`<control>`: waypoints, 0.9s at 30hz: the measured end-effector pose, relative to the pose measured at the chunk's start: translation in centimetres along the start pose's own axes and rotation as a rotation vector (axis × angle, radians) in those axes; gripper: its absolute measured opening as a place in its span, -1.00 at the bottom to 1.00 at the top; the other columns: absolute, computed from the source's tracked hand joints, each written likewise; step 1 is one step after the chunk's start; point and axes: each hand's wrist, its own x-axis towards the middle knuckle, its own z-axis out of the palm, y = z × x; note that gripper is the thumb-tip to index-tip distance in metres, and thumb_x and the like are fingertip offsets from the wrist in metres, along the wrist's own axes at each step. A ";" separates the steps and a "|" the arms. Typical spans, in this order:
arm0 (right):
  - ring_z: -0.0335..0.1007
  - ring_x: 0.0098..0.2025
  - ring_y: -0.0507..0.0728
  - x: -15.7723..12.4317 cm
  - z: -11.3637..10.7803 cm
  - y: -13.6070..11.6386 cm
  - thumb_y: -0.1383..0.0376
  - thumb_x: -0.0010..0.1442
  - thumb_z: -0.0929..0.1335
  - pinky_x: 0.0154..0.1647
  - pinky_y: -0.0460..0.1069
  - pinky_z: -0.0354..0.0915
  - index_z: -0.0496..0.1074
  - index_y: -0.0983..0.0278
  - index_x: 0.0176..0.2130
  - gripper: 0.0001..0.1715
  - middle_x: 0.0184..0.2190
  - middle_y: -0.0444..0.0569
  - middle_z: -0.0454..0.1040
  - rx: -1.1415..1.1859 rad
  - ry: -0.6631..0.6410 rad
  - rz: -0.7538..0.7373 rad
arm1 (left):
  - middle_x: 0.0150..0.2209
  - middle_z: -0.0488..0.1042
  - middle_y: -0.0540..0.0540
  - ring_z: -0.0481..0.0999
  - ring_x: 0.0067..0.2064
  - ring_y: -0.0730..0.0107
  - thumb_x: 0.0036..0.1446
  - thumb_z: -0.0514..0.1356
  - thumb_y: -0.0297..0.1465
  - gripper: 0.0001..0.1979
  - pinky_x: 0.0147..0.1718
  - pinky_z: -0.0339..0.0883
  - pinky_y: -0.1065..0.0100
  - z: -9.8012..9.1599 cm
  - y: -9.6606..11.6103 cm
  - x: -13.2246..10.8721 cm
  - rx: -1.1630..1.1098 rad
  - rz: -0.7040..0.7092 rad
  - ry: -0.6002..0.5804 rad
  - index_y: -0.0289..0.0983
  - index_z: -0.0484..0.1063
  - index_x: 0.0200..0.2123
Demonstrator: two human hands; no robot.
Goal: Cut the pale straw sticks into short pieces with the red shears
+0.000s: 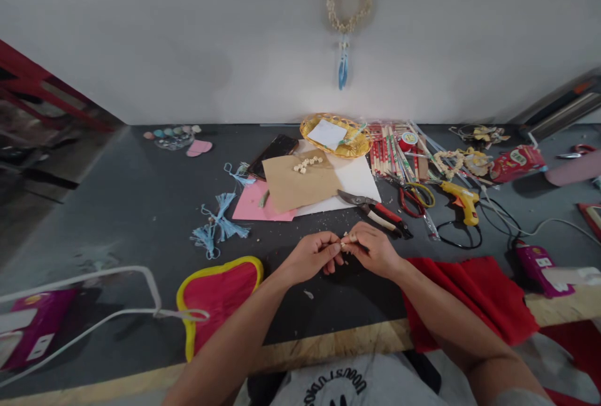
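My left hand (319, 252) and my right hand (370, 248) meet above the dark tabletop near its front edge. Thumbs and fingers are pinched together around a small cream-coloured piece (343, 245); the fingers hide most of it. A few pale crumbs lie just under the hands. Beyond them, similar small cream pieces (306, 164) rest on a sheet of brown paper (300, 188). Pruning shears (375, 210) with red and white handles lie just past my right hand.
Blue tassels (220, 218) and a pink-and-yellow pad (220, 290) lie to the left. On the right are scissors (413, 198), a yellow glue gun (462, 201) and red cloth (474, 296). A gold basket (361, 145) stands by the wall, below a hanging heart wreath (331, 2).
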 end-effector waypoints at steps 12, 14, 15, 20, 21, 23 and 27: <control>0.40 -0.31 0.10 -0.1 0.1 0.2 0.33 0.27 0.32 -0.30 0.01 0.37 0.44 0.23 -0.23 -0.91 -0.39 -0.02 0.51 -0.011 0.006 0.001 | -0.46 0.50 -0.03 0.40 -0.56 0.56 0.12 0.18 -0.12 -0.67 -0.55 0.31 0.49 0.0 0.3 -0.1 -0.006 0.025 0.034 -0.31 0.37 -0.37; 0.40 -0.31 0.09 -0.2 0.1 0.3 0.32 0.26 0.32 -0.30 0.00 0.37 0.43 0.23 -0.18 -0.90 -0.38 -0.02 0.50 0.002 0.007 0.021 | -0.45 0.50 -0.04 0.40 -0.56 0.57 0.13 0.17 -0.12 -0.67 -0.55 0.30 0.49 0.0 0.3 -0.1 -0.004 0.039 0.044 -0.31 0.38 -0.37; 0.39 -0.32 0.09 -0.2 0.1 0.3 0.32 0.27 0.32 -0.31 -0.01 0.37 0.43 0.23 -0.18 -0.89 -0.38 -0.02 0.49 0.009 0.008 0.031 | -0.45 0.50 -0.04 0.40 -0.56 0.57 0.14 0.17 -0.12 -0.67 -0.55 0.30 0.49 0.0 0.3 -0.1 -0.001 0.044 0.048 -0.31 0.38 -0.36; 0.39 -0.32 0.08 -0.2 0.0 0.0 0.32 0.29 0.28 -0.29 -0.03 0.34 0.40 0.23 -0.26 -0.89 -0.40 -0.04 0.46 0.034 0.008 0.136 | -0.44 0.49 -0.04 0.40 -0.54 0.56 0.16 0.15 -0.15 -0.69 -0.54 0.30 0.49 0.0 0.3 -0.1 0.037 0.059 0.072 -0.31 0.38 -0.34; 0.39 -0.32 0.07 -0.2 -0.1 -0.1 0.31 0.30 0.26 -0.28 -0.03 0.33 0.40 0.23 -0.26 -0.87 -0.39 -0.04 0.45 0.040 -0.001 0.168 | -0.43 0.49 -0.03 0.40 -0.54 0.56 0.17 0.14 -0.16 -0.70 -0.53 0.30 0.49 0.0 0.3 -0.1 0.051 0.064 0.079 -0.31 0.38 -0.34; 0.39 -0.31 0.07 -0.2 -0.2 -0.3 0.29 0.31 0.24 -0.26 -0.03 0.32 0.39 0.23 -0.27 -0.84 -0.38 -0.05 0.45 0.053 -0.030 0.221 | -0.42 0.49 -0.03 0.41 -0.54 0.56 0.18 0.12 -0.18 -0.72 -0.53 0.30 0.48 0.0 0.2 -0.1 0.089 0.074 0.086 -0.31 0.38 -0.32; 0.37 -0.32 0.07 -0.1 -0.2 -0.5 0.26 0.31 0.23 -0.26 -0.04 0.29 0.36 0.24 -0.30 -0.83 -0.39 -0.06 0.44 0.039 -0.080 0.244 | -0.41 0.48 -0.02 0.44 -0.51 0.53 0.21 0.09 -0.25 -0.78 -0.50 0.32 0.48 0.1 0.1 -0.2 0.214 0.089 0.082 -0.29 0.39 -0.27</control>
